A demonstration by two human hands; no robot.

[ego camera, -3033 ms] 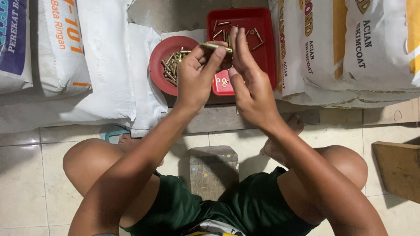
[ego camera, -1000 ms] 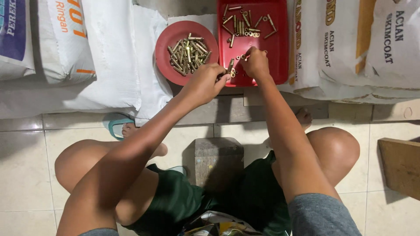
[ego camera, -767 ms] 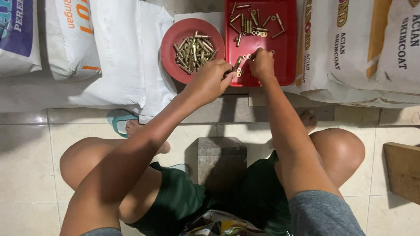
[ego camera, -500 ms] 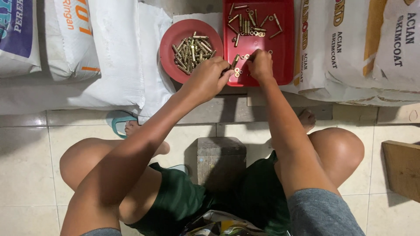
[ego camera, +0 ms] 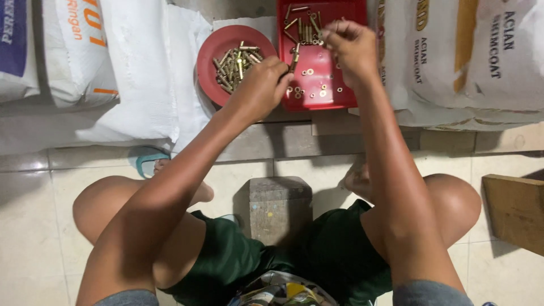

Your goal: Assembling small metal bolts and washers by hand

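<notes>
left hand (ego camera: 259, 88) pinches brass bolt (ego camera: 295, 58); right hand (ego camera: 350, 45) curled, contents hidden.

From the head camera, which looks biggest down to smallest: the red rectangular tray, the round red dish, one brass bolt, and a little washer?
1. Red rectangular tray, partly hidden by the hands.
2. Round red dish, clearly smaller.
3. Brass bolt in the dish.
4. Washer on the tray, smallest.

Red round bowl (ego camera: 211, 62) and red tray (ego camera: 328, 85), brass-yellow bolts (ego camera: 235, 62), white sacks (ego camera: 141, 68), dark green shorts (ego camera: 226, 260).
</notes>
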